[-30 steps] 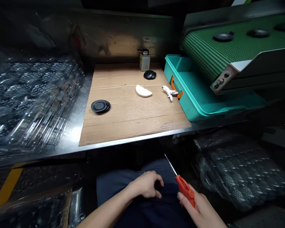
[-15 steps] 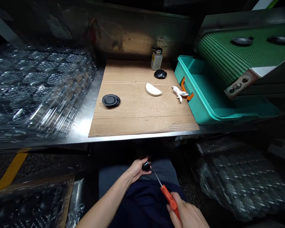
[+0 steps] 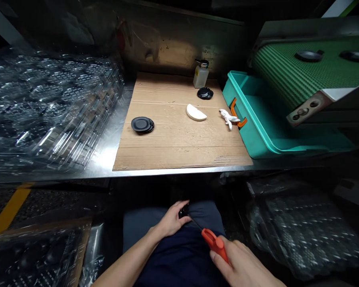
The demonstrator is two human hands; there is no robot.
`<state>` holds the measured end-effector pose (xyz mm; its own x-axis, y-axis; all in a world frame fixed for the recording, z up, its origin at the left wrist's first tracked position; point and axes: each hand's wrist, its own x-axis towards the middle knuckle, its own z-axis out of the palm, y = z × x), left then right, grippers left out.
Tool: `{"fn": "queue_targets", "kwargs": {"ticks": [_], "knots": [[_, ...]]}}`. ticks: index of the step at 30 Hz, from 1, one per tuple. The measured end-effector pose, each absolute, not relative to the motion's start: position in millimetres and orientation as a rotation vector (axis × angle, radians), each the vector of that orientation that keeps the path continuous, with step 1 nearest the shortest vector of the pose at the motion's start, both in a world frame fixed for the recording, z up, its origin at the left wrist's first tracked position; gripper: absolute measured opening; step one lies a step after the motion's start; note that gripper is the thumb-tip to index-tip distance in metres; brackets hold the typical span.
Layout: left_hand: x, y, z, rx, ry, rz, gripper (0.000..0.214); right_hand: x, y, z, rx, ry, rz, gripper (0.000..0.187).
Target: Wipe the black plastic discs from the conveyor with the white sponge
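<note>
The person sits at the counter with both hands low over the lap, in front of its near edge. The left hand (image 3: 167, 220) is curled closed around a small black part (image 3: 183, 211), of which only a dark, glossy sliver shows between the fingers. The right hand (image 3: 241, 261) grips a screwdriver (image 3: 214, 243) in a closed fist around its chunky orange-red plastic handle. The thin steel shaft points toward the black part, but its tip is lost in shadow, so I cannot tell whether they touch.

Beyond the hands, a corrugated cardboard sheet (image 3: 173, 155), creased and slightly frayed, covers the brushed stainless counter (image 3: 107, 159). Near its left edge sits a stack of flat, round black discs (image 3: 142, 124). A smaller black stack (image 3: 205, 93) lies near the far edge, just in front of a translucent plastic bottle (image 3: 201, 76) with a metal pump top. Mid-sheet rests a smooth white half-moon piece (image 3: 196, 113), and a crumpled white cloth (image 3: 229, 118) lies by the right edge.

Just past that edge stands a teal plastic tray (image 3: 257, 133) with an orange handle (image 3: 233, 113). Above it, a ribbed green conveyor belt (image 3: 287, 75) carries black discs (image 3: 308, 56). Clear, moulded plastic trays (image 3: 48, 107) are stacked along the left of the counter.
</note>
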<state>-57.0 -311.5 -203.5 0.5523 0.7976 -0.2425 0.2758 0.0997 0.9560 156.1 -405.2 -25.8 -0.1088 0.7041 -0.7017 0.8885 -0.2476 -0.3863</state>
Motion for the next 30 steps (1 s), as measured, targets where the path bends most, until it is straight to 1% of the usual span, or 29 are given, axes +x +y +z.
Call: {"fn": "queue_targets", "kwargs": {"ticks": [3,6,9,12,16,19,23,25,27,29,30], "knots": [[-58,-316,-203,1.491,0.976,0.520,0.057,152,-394,-23,1.948,1.779,-1.285,0.032],[-57,-315,-203,1.326,1.032,0.590,0.051,151,-388,-27,1.953,1.831,-1.278,0.030],[-54,-308,-205,0.788,1.111,0.646,0.046,150,-387,-32,1.952,1.871,-1.232,0.029],[-48,-299,-207,0.276,1.078,0.634,0.041,145,-390,-35,1.918,1.905,-1.210,0.028],[-45,-294,-208,-0.158,0.999,0.667,0.034,143,-399,-40,1.873,1.881,-1.147,0.030],[-45,-296,-207,-0.214,0.995,0.688,0.033,145,-406,-46,1.889,1.854,-1.121,0.032],[-41,-300,-200,-0.071,1.032,0.625,0.035,141,-416,-48,1.931,1.868,-1.126,0.031],[-39,-300,-192,0.017,1.052,0.584,0.037,144,-418,-48,1.985,1.875,-1.191,0.029],[-38,-298,-181,0.069,1.086,0.560,0.038,161,-418,-49,2.165,1.862,-1.295,0.029],[-40,-295,-167,0.097,1.123,0.552,0.039,197,-416,-50,2.596,1.733,-1.302,0.036],[-43,-295,-159,0.112,1.137,0.546,0.040,221,-414,-51,2.892,1.592,-1.209,0.042]]}}
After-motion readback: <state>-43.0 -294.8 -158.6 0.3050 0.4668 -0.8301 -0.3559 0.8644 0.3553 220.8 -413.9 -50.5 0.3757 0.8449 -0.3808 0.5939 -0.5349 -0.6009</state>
